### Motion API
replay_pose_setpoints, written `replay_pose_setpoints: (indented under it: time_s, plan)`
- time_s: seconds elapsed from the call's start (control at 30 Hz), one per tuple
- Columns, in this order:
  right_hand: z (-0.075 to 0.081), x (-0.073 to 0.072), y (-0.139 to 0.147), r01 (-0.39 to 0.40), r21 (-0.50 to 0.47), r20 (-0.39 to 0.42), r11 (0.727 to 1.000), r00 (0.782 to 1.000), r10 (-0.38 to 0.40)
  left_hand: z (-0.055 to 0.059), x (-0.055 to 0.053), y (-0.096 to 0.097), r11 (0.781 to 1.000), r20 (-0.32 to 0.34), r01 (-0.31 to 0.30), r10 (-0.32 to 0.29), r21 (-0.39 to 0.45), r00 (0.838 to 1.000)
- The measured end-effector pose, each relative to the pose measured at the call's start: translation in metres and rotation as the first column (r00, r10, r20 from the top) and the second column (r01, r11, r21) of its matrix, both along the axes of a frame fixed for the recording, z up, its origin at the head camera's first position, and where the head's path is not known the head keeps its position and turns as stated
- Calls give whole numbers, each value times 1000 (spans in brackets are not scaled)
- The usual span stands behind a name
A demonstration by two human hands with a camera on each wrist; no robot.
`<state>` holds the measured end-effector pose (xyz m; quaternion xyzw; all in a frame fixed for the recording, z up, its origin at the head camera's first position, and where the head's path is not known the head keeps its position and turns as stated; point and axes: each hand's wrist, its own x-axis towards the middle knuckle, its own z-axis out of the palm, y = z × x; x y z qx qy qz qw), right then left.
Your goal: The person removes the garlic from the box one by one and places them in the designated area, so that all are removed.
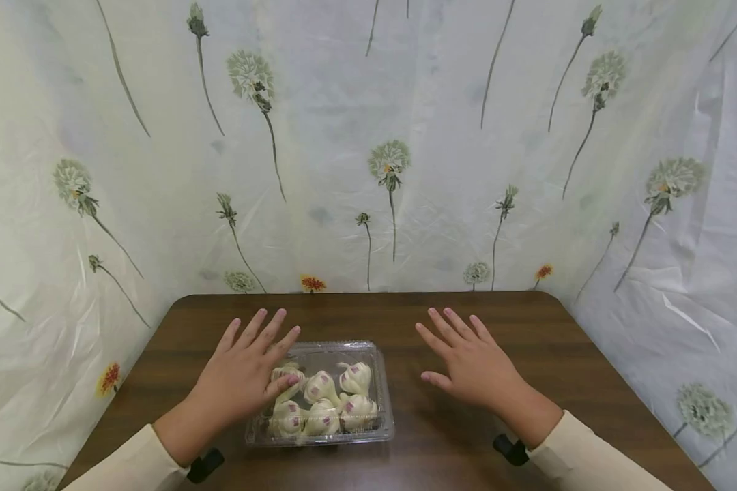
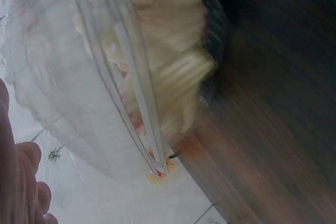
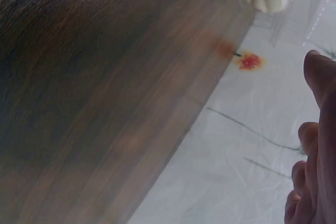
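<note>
A clear plastic clamshell box (image 1: pixel 383 409) with its lid down sits on the brown table, left of centre. Several white garlic bulbs (image 1: pixel 321 387) with purple marks lie inside; pale, blurred bulbs (image 2: pixel 168 30) also fill the left wrist view. My left hand (image 1: pixel 242 372) is spread palm down over the box's left side, fingers straight, overlapping it in the head view and hiding part of it. To the right of the box, my right hand (image 1: pixel 473 365) hovers palm down with fingers spread. Neither hand holds anything.
The dark wooden table (image 1: pixel 442 450) has rounded far corners. A whitish plastic sheet (image 1: pixel 436 204) printed with dandelions hangs behind it and along both sides. Each wrist carries a black strap piece, such as the one (image 1: pixel 511 450) on the right.
</note>
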<state>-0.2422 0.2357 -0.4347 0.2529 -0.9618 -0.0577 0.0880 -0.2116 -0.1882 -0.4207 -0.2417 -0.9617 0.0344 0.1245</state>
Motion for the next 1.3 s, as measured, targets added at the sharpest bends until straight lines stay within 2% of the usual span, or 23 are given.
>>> replay_pose_setpoints:
  time_s: [0.2,0.4,0.6,0.73,0.8,0.87,0.93,1.0,1.1,1.17,1.2,1.3]
  plan:
    - [-2,3,0,6,-1,9,1000,1000,-6,-1,2,1,1000,2,1,-1,6,1000]
    - [-7,5,1,4,-58,0,998,1000,-4,-5,4,1,1000,0,-5,5,31,1000]
    - [-12,10,-2,-61,-149,-21,987,998,59,-11,13,-2,998,-11,-24,24,60,1000]
    - [-12,15,-6,-105,-224,-42,969,994,98,-17,20,-5,988,25,-36,33,149,999]
    - [-11,19,-9,-113,-266,-44,957,993,105,-20,24,-8,970,57,-48,36,238,998]
    - [-11,23,-12,-121,-302,-41,946,993,114,-23,28,-11,936,99,-72,40,345,994]
    - [-10,27,-15,-135,-340,-36,931,991,131,-26,33,-15,880,150,-107,41,462,988]
    - [-10,32,-18,-154,-380,-28,912,987,155,-29,37,-19,807,210,-154,39,570,977]
    - [-11,37,-21,-182,-440,-24,879,981,191,-36,42,-25,691,264,-215,37,690,964]
    - [-14,40,-24,-193,-476,-23,858,978,207,-43,44,-28,621,285,-246,37,744,958]
    - [-15,42,-25,-194,-489,-21,850,977,211,-46,44,-29,578,300,-259,27,773,954]
    - [-21,45,-30,-206,-510,-26,835,974,225,-53,44,-33,466,363,-317,-9,826,932]
